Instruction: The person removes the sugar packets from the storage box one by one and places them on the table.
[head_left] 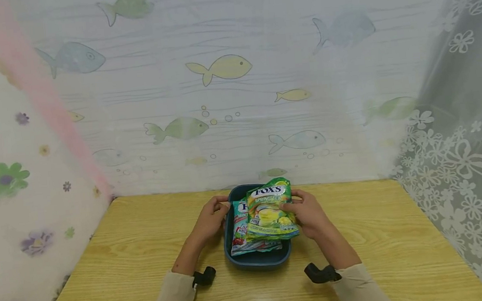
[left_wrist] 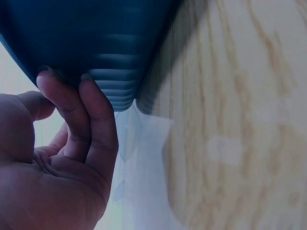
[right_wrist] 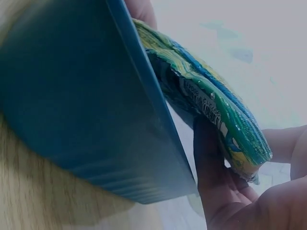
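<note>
A dark blue plastic basket [head_left: 259, 266] stands on the table, holding a mint-coloured FOX'S candy bag [head_left: 238, 223]. Over its right side is a green-and-yellow FOX'S Spring Tea candy bag [head_left: 268, 206], tilted across the rim. My right hand [head_left: 310, 211] pinches this bag by its right edge, thumb on top and fingers beneath; the right wrist view shows the bag [right_wrist: 211, 96] raised above the rim. At the basket's left side my left hand [head_left: 210, 219] holds the rim. In the left wrist view its curled fingers [left_wrist: 100, 110] press the ribbed outer wall [left_wrist: 115, 72].
The wood-grain table [head_left: 145, 247] spreads out around the basket. A fish-print curtain [head_left: 229, 122] hangs along the table's back edge, close behind the basket. Flowered sheets stand at the left and right. A black wrist mount [head_left: 320, 273] sits on each forearm.
</note>
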A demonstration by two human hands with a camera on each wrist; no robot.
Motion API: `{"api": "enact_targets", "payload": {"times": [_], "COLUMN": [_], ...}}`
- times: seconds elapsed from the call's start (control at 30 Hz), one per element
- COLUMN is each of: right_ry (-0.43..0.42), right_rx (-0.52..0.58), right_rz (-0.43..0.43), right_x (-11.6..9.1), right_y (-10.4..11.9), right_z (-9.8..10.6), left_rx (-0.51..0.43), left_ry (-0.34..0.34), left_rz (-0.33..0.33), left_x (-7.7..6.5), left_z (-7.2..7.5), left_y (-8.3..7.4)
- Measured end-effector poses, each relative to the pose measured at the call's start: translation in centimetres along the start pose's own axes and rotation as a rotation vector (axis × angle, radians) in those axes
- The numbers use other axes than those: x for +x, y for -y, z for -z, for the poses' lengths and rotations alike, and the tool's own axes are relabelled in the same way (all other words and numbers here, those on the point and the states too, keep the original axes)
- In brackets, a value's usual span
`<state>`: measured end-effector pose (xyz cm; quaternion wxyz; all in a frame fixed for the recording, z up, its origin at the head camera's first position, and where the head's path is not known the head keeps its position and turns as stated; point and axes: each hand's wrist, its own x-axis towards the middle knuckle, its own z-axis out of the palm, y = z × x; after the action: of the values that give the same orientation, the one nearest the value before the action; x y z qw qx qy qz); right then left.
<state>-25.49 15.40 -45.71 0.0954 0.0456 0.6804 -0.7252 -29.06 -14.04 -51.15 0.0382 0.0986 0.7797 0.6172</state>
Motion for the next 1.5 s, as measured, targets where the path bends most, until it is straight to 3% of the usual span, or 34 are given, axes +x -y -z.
{"api": "enact_targets", "payload": {"times": [1.5], "right_ry": [0.002], "right_rx": [0.092], "right_rz": [-0.005], "right_x": [-0.7], "right_y": [0.7], "right_z": [5.6], "left_rx": [-0.01], "left_ry": [0.001], "left_rz": [0.004], "left_x": [0.0], "left_z": [0.0], "left_y": [-0.2]}}
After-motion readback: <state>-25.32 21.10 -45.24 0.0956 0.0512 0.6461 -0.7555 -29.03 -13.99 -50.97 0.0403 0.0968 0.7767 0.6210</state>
